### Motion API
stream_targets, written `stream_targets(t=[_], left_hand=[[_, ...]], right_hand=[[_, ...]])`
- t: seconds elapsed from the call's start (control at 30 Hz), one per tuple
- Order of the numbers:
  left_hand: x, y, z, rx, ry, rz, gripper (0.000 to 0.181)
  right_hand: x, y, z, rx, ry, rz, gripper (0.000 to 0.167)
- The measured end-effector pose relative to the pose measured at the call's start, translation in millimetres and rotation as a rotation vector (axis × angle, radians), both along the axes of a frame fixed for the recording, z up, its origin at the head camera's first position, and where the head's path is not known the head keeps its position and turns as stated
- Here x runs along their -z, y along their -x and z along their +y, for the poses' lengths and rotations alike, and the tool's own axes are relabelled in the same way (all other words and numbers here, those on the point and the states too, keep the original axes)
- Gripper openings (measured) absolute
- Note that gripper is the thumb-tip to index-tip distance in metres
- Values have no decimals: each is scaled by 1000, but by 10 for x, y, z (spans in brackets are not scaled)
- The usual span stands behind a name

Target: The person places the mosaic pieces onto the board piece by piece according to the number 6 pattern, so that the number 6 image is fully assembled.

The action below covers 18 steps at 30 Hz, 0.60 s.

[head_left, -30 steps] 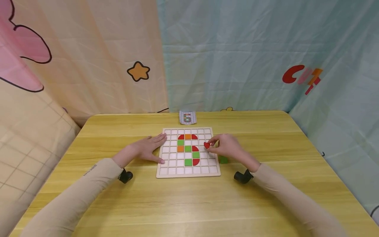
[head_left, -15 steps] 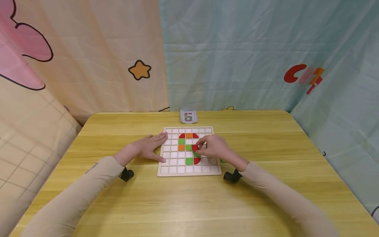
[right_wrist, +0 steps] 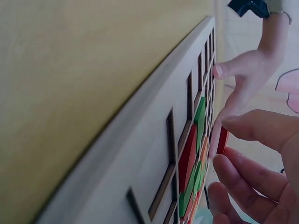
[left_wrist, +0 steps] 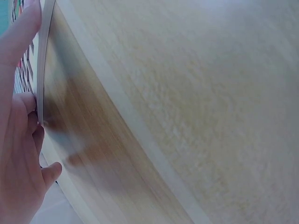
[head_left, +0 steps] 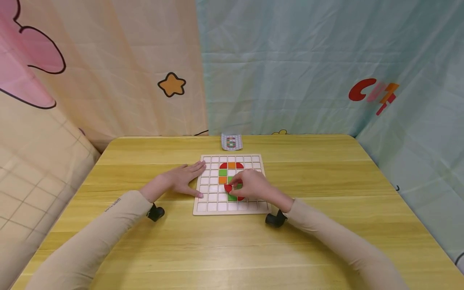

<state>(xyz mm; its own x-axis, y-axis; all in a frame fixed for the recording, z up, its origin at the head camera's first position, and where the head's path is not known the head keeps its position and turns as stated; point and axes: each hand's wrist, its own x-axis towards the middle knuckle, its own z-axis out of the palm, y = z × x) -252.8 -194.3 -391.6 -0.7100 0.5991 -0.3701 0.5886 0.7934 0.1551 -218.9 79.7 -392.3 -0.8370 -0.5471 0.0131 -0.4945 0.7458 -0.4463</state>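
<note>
A pale wooden grid board (head_left: 203,207) lies on the table, with red, orange and green tiles set in some of its squares. My right hand (head_left: 253,184) is over the board and pinches a red tile with a rounded side (head_left: 228,188) between thumb and fingertips. In the right wrist view that red tile (right_wrist: 223,141) is seen edge-on, just above the board. My left hand (head_left: 184,179) rests on the board's left edge with fingers and thumb spread. Part of the tile pattern is hidden behind my right hand.
A small printed card (head_left: 231,142) with a coloured grid pattern lies behind the board, near the back edge of the wooden table (head_left: 232,245). Printed curtains (head_left: 290,72) hang around the table. A black wrist camera (head_left: 276,218) sits under my right wrist.
My right hand has carried the red tile leftward from the board's right side to its middle columns. My left hand has stayed on the left edge.
</note>
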Motion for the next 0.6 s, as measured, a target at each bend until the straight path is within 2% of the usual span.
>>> stream_targets(t=[0.33,0.6], left_hand=[[3,-4,10,-4,5,0,107],[-12,-12,20,-20,23,-9,108]], right_hand=[[40,-50,-105,-33,6,-21,21],[66,-78,-158,-48,-33,-29,23]])
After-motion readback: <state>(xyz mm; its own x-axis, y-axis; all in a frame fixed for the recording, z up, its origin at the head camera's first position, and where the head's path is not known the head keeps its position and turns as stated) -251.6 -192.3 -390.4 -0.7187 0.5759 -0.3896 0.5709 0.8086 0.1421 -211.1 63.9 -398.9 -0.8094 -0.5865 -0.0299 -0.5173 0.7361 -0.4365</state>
